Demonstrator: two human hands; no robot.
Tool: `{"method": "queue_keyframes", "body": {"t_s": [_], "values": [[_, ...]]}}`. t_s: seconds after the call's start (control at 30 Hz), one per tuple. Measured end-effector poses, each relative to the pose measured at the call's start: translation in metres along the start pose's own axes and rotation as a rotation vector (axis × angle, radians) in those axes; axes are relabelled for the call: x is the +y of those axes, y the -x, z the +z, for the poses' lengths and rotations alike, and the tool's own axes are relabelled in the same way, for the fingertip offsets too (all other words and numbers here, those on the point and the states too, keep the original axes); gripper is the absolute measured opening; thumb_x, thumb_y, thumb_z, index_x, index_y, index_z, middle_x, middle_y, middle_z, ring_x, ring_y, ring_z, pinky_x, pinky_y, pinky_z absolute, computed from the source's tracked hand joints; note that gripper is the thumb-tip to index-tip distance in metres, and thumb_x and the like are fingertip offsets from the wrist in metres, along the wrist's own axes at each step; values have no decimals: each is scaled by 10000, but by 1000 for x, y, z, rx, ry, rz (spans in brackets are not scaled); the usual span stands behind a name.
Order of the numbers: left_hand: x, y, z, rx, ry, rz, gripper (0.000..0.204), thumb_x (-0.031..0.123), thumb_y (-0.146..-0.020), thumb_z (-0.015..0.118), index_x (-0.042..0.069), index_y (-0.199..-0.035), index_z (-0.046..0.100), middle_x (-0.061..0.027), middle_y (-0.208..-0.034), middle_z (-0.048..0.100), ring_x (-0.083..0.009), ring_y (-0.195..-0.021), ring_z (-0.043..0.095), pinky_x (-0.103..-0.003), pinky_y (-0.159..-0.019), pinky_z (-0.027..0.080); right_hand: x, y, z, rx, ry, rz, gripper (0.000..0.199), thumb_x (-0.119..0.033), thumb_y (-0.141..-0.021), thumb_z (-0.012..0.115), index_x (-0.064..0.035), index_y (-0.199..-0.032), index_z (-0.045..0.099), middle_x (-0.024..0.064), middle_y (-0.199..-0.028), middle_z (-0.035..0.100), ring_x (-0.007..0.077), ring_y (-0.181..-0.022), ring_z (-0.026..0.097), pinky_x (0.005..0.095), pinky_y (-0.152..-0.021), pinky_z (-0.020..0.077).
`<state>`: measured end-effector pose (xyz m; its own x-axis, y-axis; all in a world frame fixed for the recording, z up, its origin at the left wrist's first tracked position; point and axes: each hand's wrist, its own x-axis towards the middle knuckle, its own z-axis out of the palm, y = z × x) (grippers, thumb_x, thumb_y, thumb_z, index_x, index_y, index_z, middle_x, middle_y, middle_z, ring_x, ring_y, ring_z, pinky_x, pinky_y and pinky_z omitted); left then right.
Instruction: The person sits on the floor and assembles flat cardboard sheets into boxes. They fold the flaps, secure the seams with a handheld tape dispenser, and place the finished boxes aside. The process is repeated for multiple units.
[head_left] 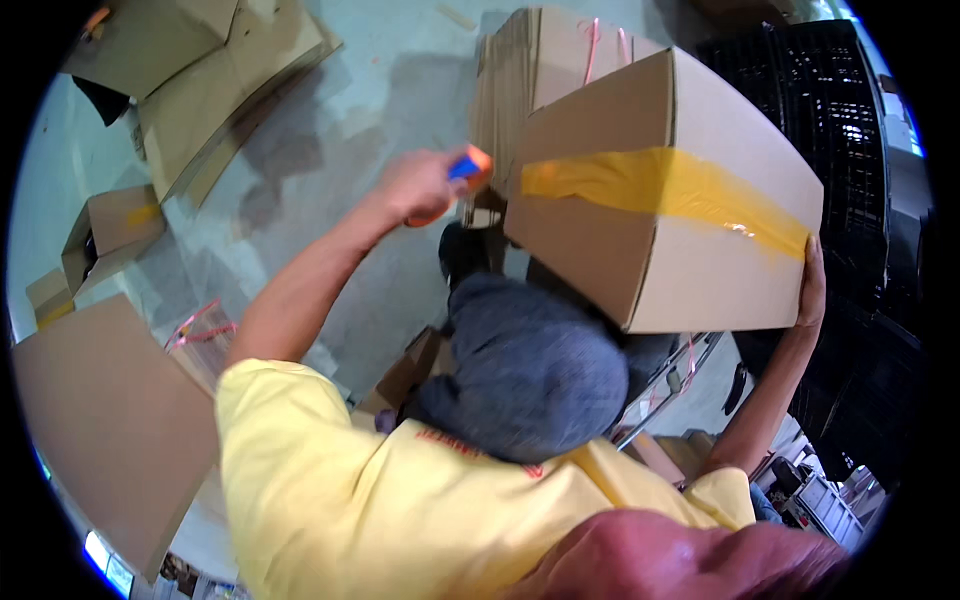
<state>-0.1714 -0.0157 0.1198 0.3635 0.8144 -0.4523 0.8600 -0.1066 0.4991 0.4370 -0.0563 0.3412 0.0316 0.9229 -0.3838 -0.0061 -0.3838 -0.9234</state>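
A large brown cardboard box [590, 115], with a wide strip of yellow tape [680, 185] round its corner, is in front of me. It sits tilted against or above my bent, dark-clothed knee [530, 365]; what bears its weight is hidden. My right hand [814, 285] holds the box at its right side, fingers along the edge by the tape's end. To the left of the box, my left hand [418, 185] is raised and closed round an orange-and-blue hand tool [468, 168]. Motion blur and the fingers hide the tool's exact kind. The tool appears apart from the box.
Behind the box stands a stack of flat cardboard [495, 95] with pink string. Black plastic crates [840, 130] rise at the right. Large cardboard sheets [230, 90] lie at the far left, above a small open box [120, 235]. Another big cardboard panel [115, 430] is beside my left arm.
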Motion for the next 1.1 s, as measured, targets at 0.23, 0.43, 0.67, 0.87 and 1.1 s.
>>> {"method": "queue_keyframes", "body": {"t_s": [0.23, 0.43, 0.67, 0.87, 1.1], "values": [[-137, 61, 167, 541, 592, -248, 626, 340, -1017, 646, 44, -1550, 502, -238, -1403, 638, -383, -1302, 599, -463, -1150, 428, -7, -9, 19, 52, -42, -59, 421, -273, -1149, 471, -62, -1512, 509, 80, -1426, 634, 182, -1280, 632, 333, -1071, 532], [98, 11, -45, 871, 803, 432, 622, 376, -1062, 568, -12, -1539, 473, -241, -1541, 497, -402, -1433, 441, -472, -1224, 318, -1, 8, 13, 125, -81, -41, 461, -235, -1136, 492, -40, -1553, 462, 110, -1432, 633, 194, -1261, 653, 332, -1046, 553], [190, -72, -71, 1019, 970, 870, 450, 313, -1096, 440, -23, -1325, 633, -215, -1253, 640, -365, -1185, 586, -428, -1060, 445, -1, 11, 29, 123, -152, -24, 462, -267, -1135, 501, -54, -1544, 481, 100, -1415, 642, 184, -1252, 650, 334, -1056, 539], [136, -100, 23, 951, 1130, 390, 404, 278, -1103, 425, -23, -1236, 659, -215, -1060, 654, -354, -1034, 612, -434, -971, 468, 6, 16, 16, 131, -134, -25, 477, -293, -1141, 481, -54, -1554, 470, 85, -1445, 620, 192, -1304, 609, 344, -1099, 497], [146, -63, -7, 1059, 1130, 324, 424, 299, -1119, 421, -22, -1329, 602, -193, -1224, 649, -341, -1207, 598, -405, -1071, 438, 10, 12, 10, 125, -73, -56, 483, -311, -1143, 473, -64, -1557, 465, 84, -1462, 609, 190, -1299, 615, 350, -1088, 511]]}}
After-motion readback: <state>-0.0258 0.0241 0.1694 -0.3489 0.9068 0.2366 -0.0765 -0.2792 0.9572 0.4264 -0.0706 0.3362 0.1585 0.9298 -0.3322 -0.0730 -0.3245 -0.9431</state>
